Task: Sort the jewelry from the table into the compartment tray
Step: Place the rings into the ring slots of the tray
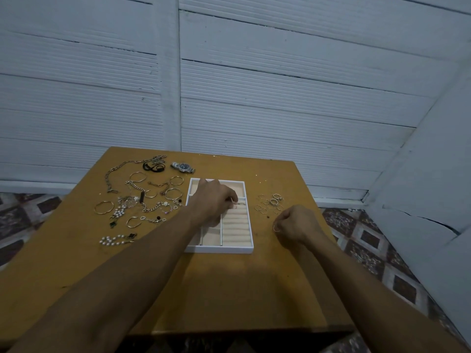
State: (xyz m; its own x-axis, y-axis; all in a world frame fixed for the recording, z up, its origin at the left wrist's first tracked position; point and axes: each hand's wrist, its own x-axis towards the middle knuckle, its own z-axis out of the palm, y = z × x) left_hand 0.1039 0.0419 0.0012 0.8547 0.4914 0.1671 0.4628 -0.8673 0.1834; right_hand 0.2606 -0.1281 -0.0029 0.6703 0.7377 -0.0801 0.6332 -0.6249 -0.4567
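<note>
Two thin rings (276, 228), left hand (214, 200) pinching over ridged tray (219, 249), right hand (298, 222) pinching

One cam only, head-worn, wide-angle. Looks fwd + down from near edge of worktop (229, 289). Tray (219, 249) approx mid-frame, close. Wall (280, 85) fills upper half. Forearms (127, 276) enter from bottom corners. Floor (369, 250) at both sides.

Table (229, 289): tray (219, 249) ctr, jewelry (137, 200) left, rings (270, 203) right.
</note>
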